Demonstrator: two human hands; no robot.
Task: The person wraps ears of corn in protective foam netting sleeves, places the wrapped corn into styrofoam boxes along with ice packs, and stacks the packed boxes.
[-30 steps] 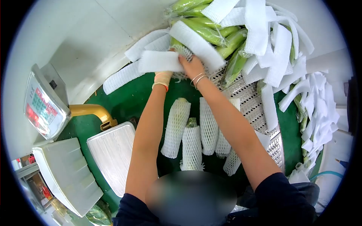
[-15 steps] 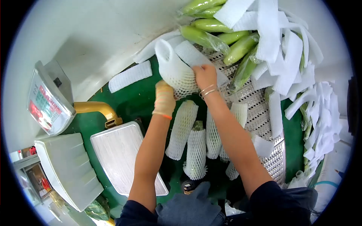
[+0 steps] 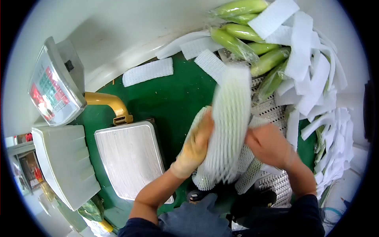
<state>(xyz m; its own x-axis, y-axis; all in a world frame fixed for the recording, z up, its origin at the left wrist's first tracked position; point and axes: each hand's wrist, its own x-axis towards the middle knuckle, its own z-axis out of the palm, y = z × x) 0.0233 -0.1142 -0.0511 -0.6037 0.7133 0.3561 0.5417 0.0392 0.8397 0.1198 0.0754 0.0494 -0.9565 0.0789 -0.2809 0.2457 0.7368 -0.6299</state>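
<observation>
A long pale green gourd-like vegetable (image 3: 231, 122) in a white foam net sleeve is held up in front of me, blurred by motion. My left hand (image 3: 199, 142), in a pale yellow glove, closes round its left side. Close against the right side is my right hand (image 3: 270, 146), bare, its fingers curled and smeared; what they hold, if anything, is hidden. Behind and below, more net-sleeved vegetables (image 3: 203, 179) lie on the green surface, partly covered by my hands and the raised one.
At left stands a scale with a flat metal platform (image 3: 130, 160) and a display (image 3: 55, 87) on a yellow post, beside a white foam box (image 3: 65, 164). Plastic-wrapped green vegetables (image 3: 237, 43) and loose foam sleeves (image 3: 302, 47) pile at upper right, near a perforated metal panel (image 3: 276, 187).
The white net sleeve, earlier bunched open between both hands farther away, is now stretched along a vegetable held nearer to me. Both hands came closer, the right one moving right. The view shifted slightly.
</observation>
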